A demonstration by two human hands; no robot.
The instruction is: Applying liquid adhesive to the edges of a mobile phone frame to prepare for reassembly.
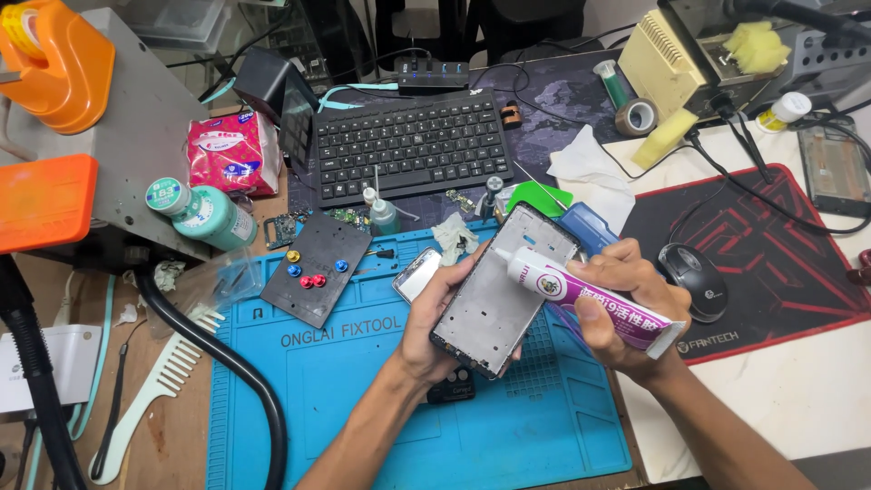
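Observation:
My left hand [428,318] grips a bare phone frame [502,292], grey metal inside, tilted above the blue work mat [363,399]. My right hand [626,308] squeezes a white and purple glue tube [590,297]. The tube's nozzle touches the frame's upper right edge. A small silver part [415,273] lies on the mat just left of my left hand. A dark part under my left wrist is mostly hidden.
A black holder plate [319,263] with coloured knobs lies on the mat's top left. Behind are a black keyboard [410,143], a small dropper bottle [381,214], a teal bottle [204,214] and a tissue pack [234,154]. A mouse [694,279] sits on a red-black pad [771,254]. A white comb [154,386] lies left.

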